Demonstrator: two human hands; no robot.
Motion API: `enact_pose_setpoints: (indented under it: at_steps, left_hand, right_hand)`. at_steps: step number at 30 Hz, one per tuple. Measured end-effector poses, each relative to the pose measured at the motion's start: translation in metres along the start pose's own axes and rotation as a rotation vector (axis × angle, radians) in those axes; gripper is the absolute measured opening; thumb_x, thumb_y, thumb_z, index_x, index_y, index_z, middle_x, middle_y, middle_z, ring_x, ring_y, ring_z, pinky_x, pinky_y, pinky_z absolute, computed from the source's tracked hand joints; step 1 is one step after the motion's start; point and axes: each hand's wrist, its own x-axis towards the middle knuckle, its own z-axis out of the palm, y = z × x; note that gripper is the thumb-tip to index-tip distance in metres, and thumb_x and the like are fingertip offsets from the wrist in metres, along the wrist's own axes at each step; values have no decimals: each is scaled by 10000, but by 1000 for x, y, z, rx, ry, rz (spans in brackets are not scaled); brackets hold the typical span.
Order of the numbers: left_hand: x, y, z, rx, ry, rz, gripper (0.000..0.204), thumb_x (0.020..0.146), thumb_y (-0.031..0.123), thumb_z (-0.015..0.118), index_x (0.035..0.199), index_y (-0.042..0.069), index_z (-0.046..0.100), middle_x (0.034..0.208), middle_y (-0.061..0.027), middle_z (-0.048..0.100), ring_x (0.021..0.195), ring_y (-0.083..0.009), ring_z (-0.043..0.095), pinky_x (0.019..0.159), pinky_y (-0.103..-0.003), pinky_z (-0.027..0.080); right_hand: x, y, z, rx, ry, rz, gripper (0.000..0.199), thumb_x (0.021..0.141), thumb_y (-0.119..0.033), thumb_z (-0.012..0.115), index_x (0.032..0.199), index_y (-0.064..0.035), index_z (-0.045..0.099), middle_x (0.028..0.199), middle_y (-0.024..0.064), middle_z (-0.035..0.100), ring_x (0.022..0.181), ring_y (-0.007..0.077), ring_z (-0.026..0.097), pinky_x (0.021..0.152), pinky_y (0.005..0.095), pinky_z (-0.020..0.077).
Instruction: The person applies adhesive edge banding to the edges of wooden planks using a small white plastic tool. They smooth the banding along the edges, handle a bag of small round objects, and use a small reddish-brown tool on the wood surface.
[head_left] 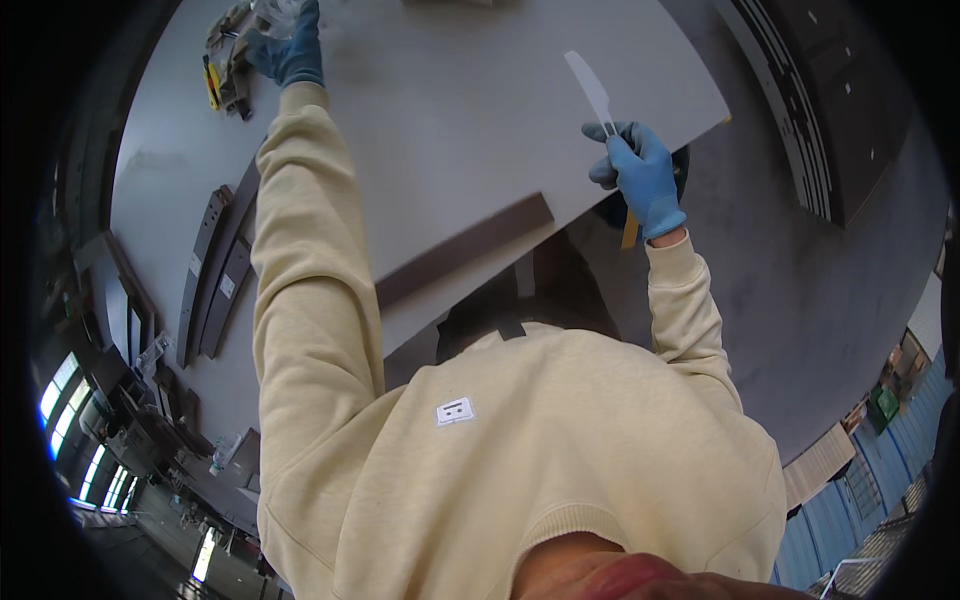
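My right hand (645, 175), in a blue glove, is closed on the narrow end of a white plastic knife (589, 85). The blade points up and away, above the right part of the grey tabletop (460, 110). At the far left, my left hand (290, 55), also gloved in blue, reaches out with thumb and fingers apart. Clear crumpled plastic (276, 14) lies against it, and its fingertips run toward the upper edge of the picture. Beside this hand are a yellow-handled tool (211, 82) and a brownish cloth-like bundle (237, 75).
A dark brown bar (470, 245) lies along the table's near edge. Several dark curved strips (215, 270) rest at the left. Beyond the table's right corner stands a stack of dark panels (800, 110). Something yellow (629, 230) hangs below my right hand.
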Motion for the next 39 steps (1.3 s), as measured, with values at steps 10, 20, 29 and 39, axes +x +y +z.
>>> enact_pose_setpoints:
  at_steps: [10, 20, 29, 39]
  left_hand:
    - [-244, 55, -141, 208, -416, 466, 955, 868, 604, 804, 1609, 96, 479, 1697, -308, 326, 1572, -537, 280, 1262, -630, 284]
    - [-328, 63, -176, 332, -834, 537, 721, 954, 529, 727, 1514, 94, 591, 1617, -233, 490, 1516, -455, 431, 1243, -618, 304]
    - [-332, 68, -176, 355, -847, 563, 757, 949, 585, 705, 1504, 82, 596, 1596, -230, 514, 1509, -444, 444, 1244, -623, 302]
    - [-334, 71, -175, 380, -855, 578, 779, 942, 592, 707, 1519, 84, 577, 1599, -230, 509, 1506, -436, 448, 1249, -617, 302]
  right_hand:
    - [-112, 125, 35, -355, 230, -217, 488, 1021, 16, 456, 1484, -50, 597, 1087, 145, 787, 755, 211, 723, 736, 343, 590]
    - [-117, 175, 70, -774, 443, -546, 363, 1013, -145, 628, 1374, -139, 663, 891, 138, 680, 820, 367, 661, 712, 475, 541]
    - [-110, 196, 77, -752, 418, -627, 426, 977, -140, 676, 1402, -170, 680, 856, 120, 656, 780, 340, 666, 685, 465, 545]
    - [-104, 204, 80, -774, 423, -646, 449, 969, -130, 682, 1416, -176, 680, 879, 118, 672, 770, 334, 668, 681, 455, 552]
